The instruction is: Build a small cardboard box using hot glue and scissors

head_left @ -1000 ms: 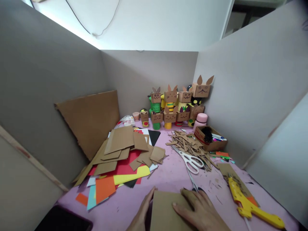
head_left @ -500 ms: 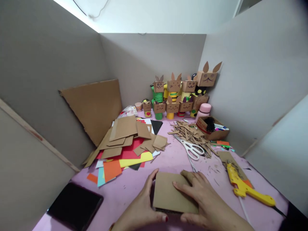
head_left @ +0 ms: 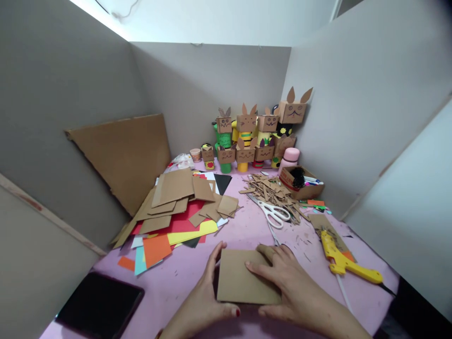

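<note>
The cardboard piece [head_left: 235,278] was found at the near side of the bench [head_left: 187,263], between both hands. The left hand [head_left: 206,301] gripped its left side, thumb at the near edge; the right hand [head_left: 291,282] gripped its right side, fingers lying across the top. Against the frame half a second earlier, both grips were unchanged, while the layered edge below the top panel showed thinner. White-handled scissors [head_left: 277,216] and yellow glue gun [head_left: 339,259] remained in place.
</note>
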Action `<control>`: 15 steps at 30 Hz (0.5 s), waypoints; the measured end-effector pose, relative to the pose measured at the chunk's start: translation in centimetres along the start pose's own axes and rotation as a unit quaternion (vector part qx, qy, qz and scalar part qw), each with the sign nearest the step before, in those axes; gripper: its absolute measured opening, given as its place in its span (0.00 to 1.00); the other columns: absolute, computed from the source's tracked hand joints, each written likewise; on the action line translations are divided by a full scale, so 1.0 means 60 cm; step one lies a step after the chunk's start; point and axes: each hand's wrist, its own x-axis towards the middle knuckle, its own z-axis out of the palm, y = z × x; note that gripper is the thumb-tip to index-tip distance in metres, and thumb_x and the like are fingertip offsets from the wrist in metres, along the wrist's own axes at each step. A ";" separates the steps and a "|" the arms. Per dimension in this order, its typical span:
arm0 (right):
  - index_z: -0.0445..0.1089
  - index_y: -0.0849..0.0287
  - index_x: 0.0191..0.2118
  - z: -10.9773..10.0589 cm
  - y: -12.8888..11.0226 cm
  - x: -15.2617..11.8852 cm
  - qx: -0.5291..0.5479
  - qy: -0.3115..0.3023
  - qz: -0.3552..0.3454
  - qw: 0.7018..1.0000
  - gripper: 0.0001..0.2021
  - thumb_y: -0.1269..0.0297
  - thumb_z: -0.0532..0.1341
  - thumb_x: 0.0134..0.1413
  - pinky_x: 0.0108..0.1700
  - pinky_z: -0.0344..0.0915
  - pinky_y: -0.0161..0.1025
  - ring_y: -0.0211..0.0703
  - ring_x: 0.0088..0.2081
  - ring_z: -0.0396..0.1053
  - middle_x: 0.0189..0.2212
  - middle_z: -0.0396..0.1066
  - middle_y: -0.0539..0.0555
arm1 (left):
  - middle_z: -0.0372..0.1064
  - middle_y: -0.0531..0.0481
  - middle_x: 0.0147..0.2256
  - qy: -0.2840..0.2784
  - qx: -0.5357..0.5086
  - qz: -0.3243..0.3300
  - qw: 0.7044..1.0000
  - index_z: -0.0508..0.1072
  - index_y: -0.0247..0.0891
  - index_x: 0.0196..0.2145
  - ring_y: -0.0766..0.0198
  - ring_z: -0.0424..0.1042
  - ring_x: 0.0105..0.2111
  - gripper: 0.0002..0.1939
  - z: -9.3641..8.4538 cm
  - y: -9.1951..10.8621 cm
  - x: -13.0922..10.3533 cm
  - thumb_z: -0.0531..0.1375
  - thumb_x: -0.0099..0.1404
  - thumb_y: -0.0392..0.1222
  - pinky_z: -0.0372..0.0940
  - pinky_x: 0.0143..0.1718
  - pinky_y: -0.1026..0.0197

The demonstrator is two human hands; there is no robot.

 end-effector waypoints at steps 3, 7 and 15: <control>0.64 0.44 0.57 0.006 0.003 0.001 0.004 0.009 -0.009 1.000 0.37 0.57 0.72 0.36 0.56 0.50 0.64 0.63 0.56 0.58 0.58 0.59 0.64 | 0.49 0.36 0.62 -0.005 0.022 -0.003 1.000 0.35 0.46 0.65 0.46 0.61 0.57 0.62 -0.001 0.003 0.003 0.71 0.44 0.58 0.59 0.55 0.49; 0.64 0.44 0.57 0.007 0.004 0.003 0.016 0.017 -0.014 1.000 0.37 0.57 0.72 0.35 0.56 0.49 0.64 0.64 0.56 0.57 0.58 0.59 0.64 | 0.42 0.37 0.64 0.002 0.077 0.013 0.997 0.39 0.45 0.65 0.44 0.55 0.60 0.61 -0.007 0.003 0.007 0.70 0.43 0.59 0.54 0.58 0.48; 0.66 0.46 0.56 0.022 0.022 -0.001 -0.029 0.007 -0.083 0.996 0.32 0.52 0.68 0.41 0.52 0.55 0.66 0.67 0.53 0.62 0.54 0.64 0.67 | 0.42 0.38 0.64 0.043 0.125 0.076 0.988 0.46 0.45 0.64 0.40 0.47 0.63 0.54 0.004 -0.048 -0.014 0.69 0.45 0.59 0.45 0.62 0.43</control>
